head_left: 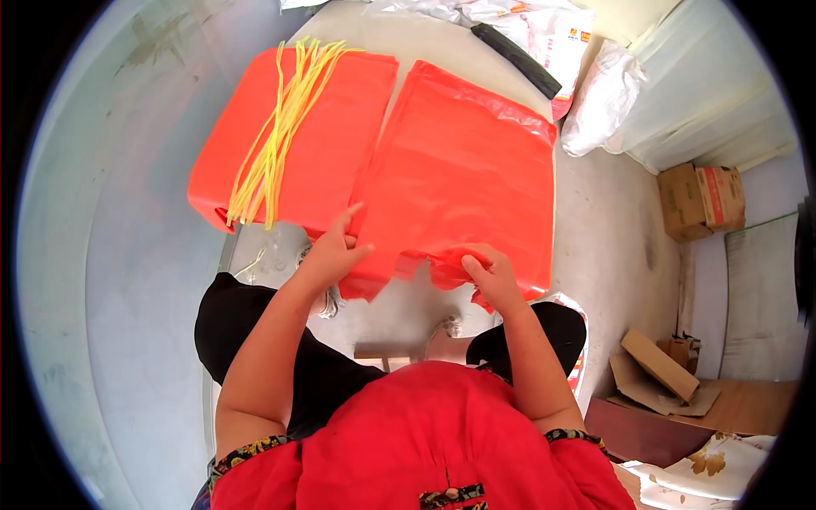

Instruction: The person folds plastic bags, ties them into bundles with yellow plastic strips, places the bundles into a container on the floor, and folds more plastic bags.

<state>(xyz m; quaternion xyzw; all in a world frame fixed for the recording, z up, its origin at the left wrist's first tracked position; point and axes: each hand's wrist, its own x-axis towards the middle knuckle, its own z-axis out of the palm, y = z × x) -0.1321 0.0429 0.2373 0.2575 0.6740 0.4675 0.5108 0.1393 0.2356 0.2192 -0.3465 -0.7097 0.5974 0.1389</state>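
Note:
A stack of red plastic bags [467, 161] lies flat on the table before me, its near edge hanging over the side. My right hand [491, 276] pinches the crumpled near edge of a bag between thumb and fingers. At the stack's near left corner is my left hand [334, 253], fingers apart and holding nothing; whether it touches the plastic I cannot tell. To the left sits a second red stack [340, 119], with a bundle of long yellow strips [285, 136] laid across it.
A black roll [516, 59] rests at the table's far right, near white printed sacks [544, 34]. A stuffed white bag [605, 98] stands beyond the right edge. Cardboard boxes [701, 201] are at the right wall, and flattened cardboard [659, 370] lies on a brown surface at lower right.

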